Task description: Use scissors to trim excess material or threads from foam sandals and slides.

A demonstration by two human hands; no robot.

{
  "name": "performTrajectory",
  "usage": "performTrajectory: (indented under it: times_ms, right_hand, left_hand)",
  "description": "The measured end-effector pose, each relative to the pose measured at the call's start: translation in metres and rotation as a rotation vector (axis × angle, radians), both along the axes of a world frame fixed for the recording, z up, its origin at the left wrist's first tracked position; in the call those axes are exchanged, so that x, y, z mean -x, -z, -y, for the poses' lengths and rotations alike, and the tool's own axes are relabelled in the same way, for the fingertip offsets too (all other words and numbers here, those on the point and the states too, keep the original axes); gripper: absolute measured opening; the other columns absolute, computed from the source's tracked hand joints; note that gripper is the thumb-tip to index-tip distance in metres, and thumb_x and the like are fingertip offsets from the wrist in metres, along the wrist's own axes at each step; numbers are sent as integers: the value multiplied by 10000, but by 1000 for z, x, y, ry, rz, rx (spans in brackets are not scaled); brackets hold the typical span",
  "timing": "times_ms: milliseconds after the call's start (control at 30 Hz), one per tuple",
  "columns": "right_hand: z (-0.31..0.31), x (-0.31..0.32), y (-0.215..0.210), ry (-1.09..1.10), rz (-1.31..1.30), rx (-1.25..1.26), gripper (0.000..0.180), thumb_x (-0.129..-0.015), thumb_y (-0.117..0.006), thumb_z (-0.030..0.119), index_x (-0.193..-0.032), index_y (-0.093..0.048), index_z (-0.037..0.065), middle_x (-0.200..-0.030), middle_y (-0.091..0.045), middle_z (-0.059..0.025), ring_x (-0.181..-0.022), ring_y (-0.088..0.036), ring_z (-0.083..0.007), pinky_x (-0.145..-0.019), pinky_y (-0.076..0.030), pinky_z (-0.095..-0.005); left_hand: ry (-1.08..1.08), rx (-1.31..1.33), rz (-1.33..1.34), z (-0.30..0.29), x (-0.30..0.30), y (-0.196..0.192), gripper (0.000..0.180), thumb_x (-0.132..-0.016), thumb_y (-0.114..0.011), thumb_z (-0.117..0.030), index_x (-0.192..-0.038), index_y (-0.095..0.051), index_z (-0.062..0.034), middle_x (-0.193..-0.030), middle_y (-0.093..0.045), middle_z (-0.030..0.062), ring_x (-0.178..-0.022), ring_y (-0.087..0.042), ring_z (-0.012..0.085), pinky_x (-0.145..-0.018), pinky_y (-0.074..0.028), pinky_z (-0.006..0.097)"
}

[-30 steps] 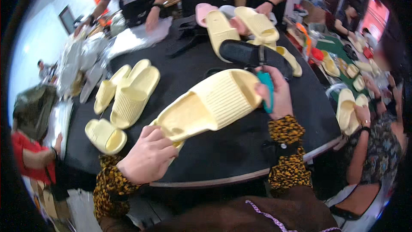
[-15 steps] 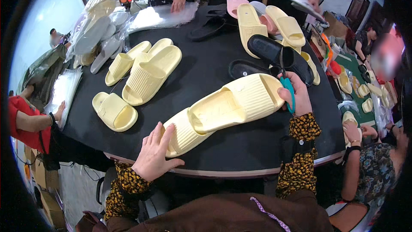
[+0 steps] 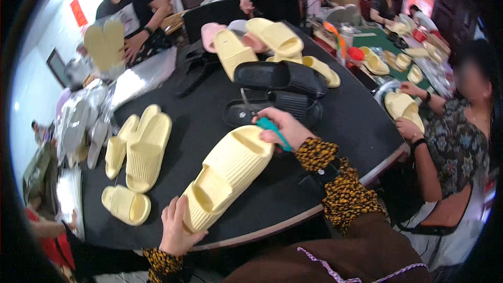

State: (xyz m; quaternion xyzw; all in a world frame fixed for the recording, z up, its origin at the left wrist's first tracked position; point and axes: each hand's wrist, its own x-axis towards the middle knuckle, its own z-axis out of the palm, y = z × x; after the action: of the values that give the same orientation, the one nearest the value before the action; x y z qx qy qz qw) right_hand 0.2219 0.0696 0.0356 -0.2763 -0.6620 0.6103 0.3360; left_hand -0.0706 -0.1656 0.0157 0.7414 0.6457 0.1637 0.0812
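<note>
Two pale-yellow ribbed slide slippers [image 3: 230, 166] lie overlapped on the black table before me. My left hand [image 3: 178, 229] grips the near end of them, fingers on the side and thumb by the tip. At the far end is my right hand [image 3: 287, 130], closed around teal-handled scissors [image 3: 273, 132]. Their metal blades point away from me, over the black slippers [image 3: 280, 81]. My right fingers also meet the slipper's edge. To the left lie more yellow slides: a larger pair [image 3: 148, 152], one beside it, and a small one [image 3: 126, 205] nearer me.
Beyond the black slippers is a pile of yellow and pink slides [image 3: 233, 52]. Clear plastic bags [image 3: 141, 81] and bagged slippers [image 3: 76, 123] occupy the far left. Co-workers stand across the table; another person sits at right holding a yellow slipper [image 3: 403, 109]. The table's edge [image 3: 293, 225] curves near me.
My view has swung right. The slipper pair now stands steeper, its far end pointing away from me. The scissors stay in my right hand. A co-worker across the table has lifted yellow slippers.
</note>
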Motion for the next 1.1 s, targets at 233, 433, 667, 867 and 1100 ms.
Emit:
performTrajectory:
  times_ms: [233,433,667,867,1100]
  right_hand:
    - [15,1,-9,177,-403,199,383,-811,-645,183,-1094,-459,5,-709,-572,-73,-472,-521,-103,-374,-404,-214]
    - [24,-7,-21,219,-421,99,398,-857,-605,213,-1141,-418,6,-768,-596,-101,-544,-564,-108,-429,-437,-215]
    - [38,3,-15,168,-459,129,417,-822,-637,164,-1140,-405,27,-716,-569,-62,-477,-527,-89,-385,-400,-202]
    - [42,5,-17,109,-366,132,420,-832,-621,139,-1171,-398,28,-753,-586,-63,-535,-544,-86,-433,-419,-205]
    - [44,-1,-20,148,-373,183,411,-832,-616,119,-1171,-406,18,-789,-596,-80,-559,-558,-96,-465,-442,-208]
  left_hand:
    - [-90,-8,397,-24,-8,2,963,-563,-740,-206,-1347,-227,17,-1236,-423,205,-1105,-418,338,-954,-314,421]
    - [-185,39,1359,-57,-7,-14,820,-648,-489,-81,-1398,-164,-16,-1203,-464,152,-1023,-523,215,-812,-457,295]
    - [-51,-74,1102,-196,2,-66,556,-837,-460,-213,-1354,-309,-71,-1136,-524,75,-868,-549,141,-565,-472,247]
    - [-197,-261,931,-349,-46,-129,637,-812,-593,-279,-1339,-328,-39,-1025,-544,77,-699,-472,109,-541,-391,236]
    - [233,-394,936,-437,-104,-45,487,-846,-577,-142,-1238,-373,64,-1141,-530,169,-1025,-524,209,-882,-411,302]
